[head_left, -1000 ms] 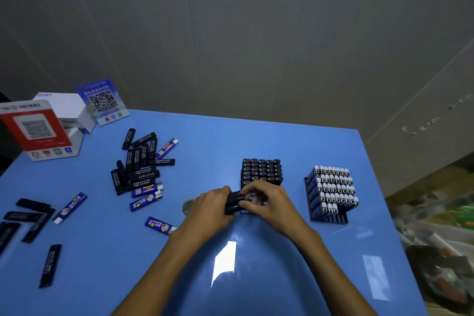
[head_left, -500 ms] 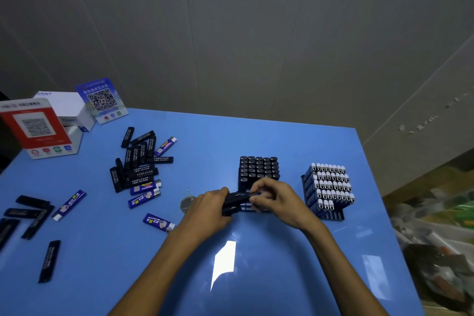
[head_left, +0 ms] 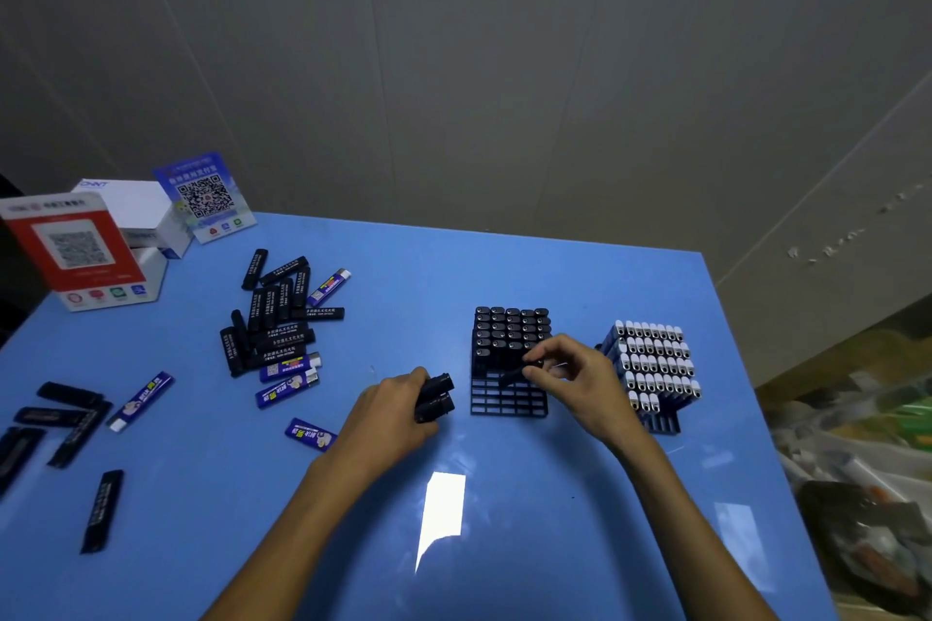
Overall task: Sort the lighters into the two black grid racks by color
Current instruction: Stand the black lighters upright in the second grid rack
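Two black grid racks, five loose blue lighters, two hands.

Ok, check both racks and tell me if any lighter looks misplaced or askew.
Nothing stands out. The left rack holds only black lighters, upright, with empty cells at its near rows; the right rack holds only blue ones. The black lighter pinched by the right hand is tilted, but it is not seated.

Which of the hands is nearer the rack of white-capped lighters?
Right. The right hand hovers just beside that rack, pinching a black lighter; the left hand sits beyond the black-lighter rack.
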A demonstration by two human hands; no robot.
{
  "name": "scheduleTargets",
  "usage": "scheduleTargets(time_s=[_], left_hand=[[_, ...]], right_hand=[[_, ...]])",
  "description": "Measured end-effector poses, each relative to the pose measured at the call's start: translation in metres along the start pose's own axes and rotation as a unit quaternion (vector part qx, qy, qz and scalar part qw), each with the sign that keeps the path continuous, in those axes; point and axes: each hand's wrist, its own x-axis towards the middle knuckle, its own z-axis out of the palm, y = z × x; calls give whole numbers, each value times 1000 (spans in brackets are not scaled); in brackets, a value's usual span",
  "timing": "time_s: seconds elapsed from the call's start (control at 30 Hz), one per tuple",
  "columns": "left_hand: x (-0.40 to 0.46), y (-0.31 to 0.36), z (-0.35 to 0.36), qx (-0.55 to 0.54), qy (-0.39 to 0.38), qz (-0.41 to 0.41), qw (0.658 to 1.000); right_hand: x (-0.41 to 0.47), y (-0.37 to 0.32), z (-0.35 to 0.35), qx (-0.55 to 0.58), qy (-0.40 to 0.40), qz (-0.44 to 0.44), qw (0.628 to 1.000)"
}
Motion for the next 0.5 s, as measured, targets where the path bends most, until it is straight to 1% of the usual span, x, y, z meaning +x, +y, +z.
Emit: scheduleTargets(time_s=[0.1,0.23,0.43,0.5], left_hand=[[0,-1,0,-3,0,-3,1000],[1,-2,-2,-4,-4,-12,1000],[2,-5,-2,-6,-10,-14,1000],[2,-6,-2,-10,-11,-15,1000]], right_hand=[[2,5,5,-62,8,-30,998],[6,13,8,-131,3,-42,990],[12,23,11,-190,-4,-51,980],[14,24,13,-191,-2,-53,980]])
